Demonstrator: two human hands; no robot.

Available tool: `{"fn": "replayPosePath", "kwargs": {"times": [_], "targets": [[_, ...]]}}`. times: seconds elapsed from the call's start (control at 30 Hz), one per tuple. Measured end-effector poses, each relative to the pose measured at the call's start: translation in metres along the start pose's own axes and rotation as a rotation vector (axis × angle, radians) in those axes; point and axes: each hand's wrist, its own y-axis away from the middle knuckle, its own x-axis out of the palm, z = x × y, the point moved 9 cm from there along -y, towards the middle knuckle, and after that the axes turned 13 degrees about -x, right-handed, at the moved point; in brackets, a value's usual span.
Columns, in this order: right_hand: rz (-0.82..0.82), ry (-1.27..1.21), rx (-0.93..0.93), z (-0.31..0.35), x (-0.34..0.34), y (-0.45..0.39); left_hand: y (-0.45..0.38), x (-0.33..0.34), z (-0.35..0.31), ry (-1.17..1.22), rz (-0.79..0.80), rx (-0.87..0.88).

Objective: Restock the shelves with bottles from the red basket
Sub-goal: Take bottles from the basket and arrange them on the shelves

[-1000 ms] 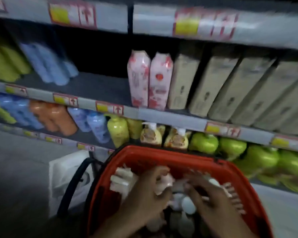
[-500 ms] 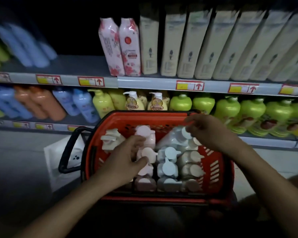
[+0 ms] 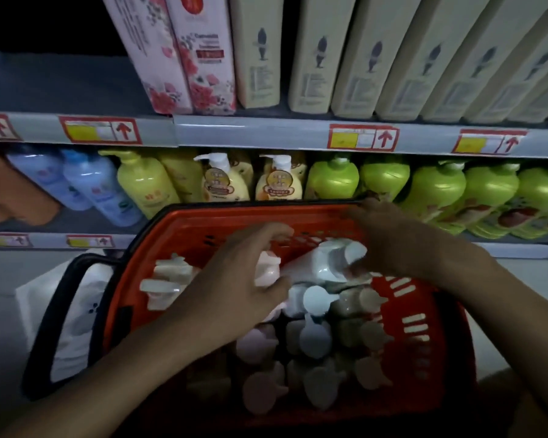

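Observation:
A red basket [image 3: 184, 235] sits in front of the shelves, packed with several upright pump bottles with pale caps. My left hand [image 3: 234, 286] reaches into its middle, fingers wrapped around a pinkish pump bottle [image 3: 266, 270]. My right hand [image 3: 389, 241] is at the basket's far right corner, holding a white pump bottle [image 3: 323, 260] that lies tilted across the others. The shelf above [image 3: 250, 131] carries pink flowered packs [image 3: 184, 58] and cream packs [image 3: 367, 55].
The lower shelf behind the basket holds yellow [image 3: 143, 181], green [image 3: 434, 188], blue [image 3: 98, 188] and orange bottles. The basket's black handle [image 3: 54, 314] hangs to the left over a white bag [image 3: 73, 311]. A dark gap lies on the upper shelf's left.
The view has moved closer and lower toward the basket. My left hand shifted right onto the pinkish bottle; my right hand still grips the tilted white bottle.

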Motion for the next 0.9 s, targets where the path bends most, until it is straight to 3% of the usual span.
{"fn": "replayPosePath", "kwargs": {"times": [0.07,0.17,0.4,0.53,0.63,0.8,0.9], "targets": [[0.14,-0.049,-0.044,-0.002,0.021,-0.008,-0.008,0.001,0.013,-0.009,0.02,0.008],[0.208,-0.153,-0.099,0.002,0.036,-0.013,-0.019,0.001,0.023,-0.003,0.029,0.018],[-0.062,-0.031,-0.186,0.004,0.037,-0.013,-0.009,0.008,0.01,-0.064,0.006,0.137],[-0.188,0.0,-0.299,0.052,0.006,-0.008,0.0,0.015,0.001,-0.176,-0.054,0.229],[-0.378,0.035,-0.242,0.073,-0.034,0.004,0.002,0.02,-0.001,-0.187,-0.046,0.208],[-0.716,0.028,-0.079,0.099,-0.132,0.058,0.011,-0.001,-0.041,0.231,-0.067,0.094],[-0.831,0.028,-0.019,0.119,-0.185,0.092,0.025,-0.019,-0.065,0.537,-0.28,-0.014]]}}
